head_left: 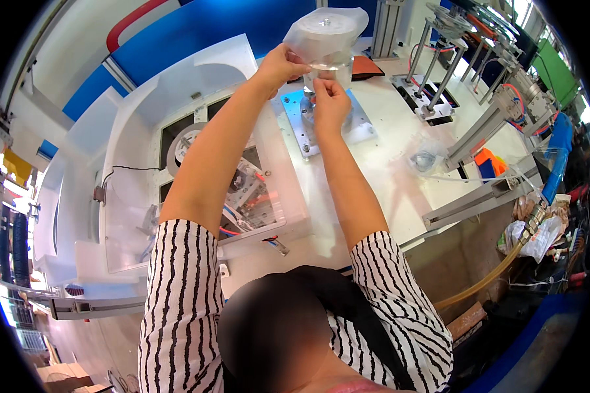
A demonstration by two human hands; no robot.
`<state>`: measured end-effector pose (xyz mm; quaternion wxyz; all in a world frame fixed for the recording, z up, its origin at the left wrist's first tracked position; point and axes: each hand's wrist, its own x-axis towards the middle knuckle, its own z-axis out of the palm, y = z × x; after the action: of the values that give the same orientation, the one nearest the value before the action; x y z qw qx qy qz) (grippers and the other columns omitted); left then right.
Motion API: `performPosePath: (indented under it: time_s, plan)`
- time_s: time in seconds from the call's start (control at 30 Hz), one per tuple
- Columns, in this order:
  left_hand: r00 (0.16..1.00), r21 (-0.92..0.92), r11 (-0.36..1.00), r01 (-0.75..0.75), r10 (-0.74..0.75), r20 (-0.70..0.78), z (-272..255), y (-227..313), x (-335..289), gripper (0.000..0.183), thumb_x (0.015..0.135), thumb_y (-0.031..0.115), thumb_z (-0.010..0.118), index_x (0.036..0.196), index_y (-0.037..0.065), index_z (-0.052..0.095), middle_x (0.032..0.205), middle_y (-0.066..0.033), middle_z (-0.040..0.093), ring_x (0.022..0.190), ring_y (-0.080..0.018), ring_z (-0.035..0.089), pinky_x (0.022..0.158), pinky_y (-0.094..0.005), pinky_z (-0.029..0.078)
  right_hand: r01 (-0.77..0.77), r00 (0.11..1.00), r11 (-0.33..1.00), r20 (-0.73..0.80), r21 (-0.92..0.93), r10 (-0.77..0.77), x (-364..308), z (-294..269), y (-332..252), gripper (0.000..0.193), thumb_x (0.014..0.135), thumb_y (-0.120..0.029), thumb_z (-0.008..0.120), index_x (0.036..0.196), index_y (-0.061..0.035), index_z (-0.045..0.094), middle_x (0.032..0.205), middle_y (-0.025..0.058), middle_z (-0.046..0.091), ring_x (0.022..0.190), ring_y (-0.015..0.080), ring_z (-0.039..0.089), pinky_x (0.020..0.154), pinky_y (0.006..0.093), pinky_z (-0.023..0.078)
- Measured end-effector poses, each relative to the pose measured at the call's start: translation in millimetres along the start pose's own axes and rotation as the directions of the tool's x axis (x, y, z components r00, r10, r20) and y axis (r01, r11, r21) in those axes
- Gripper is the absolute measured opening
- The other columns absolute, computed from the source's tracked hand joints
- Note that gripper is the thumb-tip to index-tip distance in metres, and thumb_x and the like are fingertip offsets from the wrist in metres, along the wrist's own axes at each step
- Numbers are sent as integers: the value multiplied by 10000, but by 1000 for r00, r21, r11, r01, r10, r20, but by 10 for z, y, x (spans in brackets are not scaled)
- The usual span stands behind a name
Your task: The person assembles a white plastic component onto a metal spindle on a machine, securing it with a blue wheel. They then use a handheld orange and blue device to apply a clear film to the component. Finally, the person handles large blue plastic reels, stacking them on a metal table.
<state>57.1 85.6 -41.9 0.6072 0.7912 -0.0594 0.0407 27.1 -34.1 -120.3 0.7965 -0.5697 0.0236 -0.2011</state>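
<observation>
Beyond the table's middle stands a metal fixture on a square metal base plate (296, 134), bolted at its corners. Translucent plastic film (324, 40) is draped over its round top, with its edges flaring outward. My left hand (278, 71) reaches the film's lower left edge, its fingers closed on the plastic. Just below the film, my right hand (331, 103) is closed in a pinch in front of the fixture's column. What those fingertips hold, if anything, is too small to make out. Both arms stretch far forward.
At left, a white machine housing (196, 85) has an opening with metal mechanisms inside. Metal posts on a frame (432, 78) stand at far right. A clear plastic bag (427, 156) lies on the white table. An orange-brown pouch (367, 67) sits behind the fixture; a yellowish hose (482, 283) hangs lower right.
</observation>
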Motion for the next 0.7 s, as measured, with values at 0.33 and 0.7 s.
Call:
performPosePath:
  time_s: [0.33, 0.7]
  plan:
    - [993, 174, 985, -16, 36, -113, 18, -53, 64, 486, 695, 119, 807, 1038, 1, 484, 924, -84, 558, 774, -157, 560, 693, -288, 488, 110, 991, 822, 0, -559, -132, 26, -32, -74, 277, 777, -336, 712, 744, -66, 664, 658, 68, 656, 629, 212, 633, 591, 340, 467]
    - [999, 80, 997, 4, -1, -38, 99, 87, -360, 254, 771, 132, 704, 937, 31, 540, 866, -68, 581, 815, -155, 548, 684, -280, 455, 762, 645, 630, 262, -150, -718, 225, -416, -187, 163, 815, 31, 547, 941, -43, 619, 922, 107, 610, 840, 269, 589, 721, 337, 468]
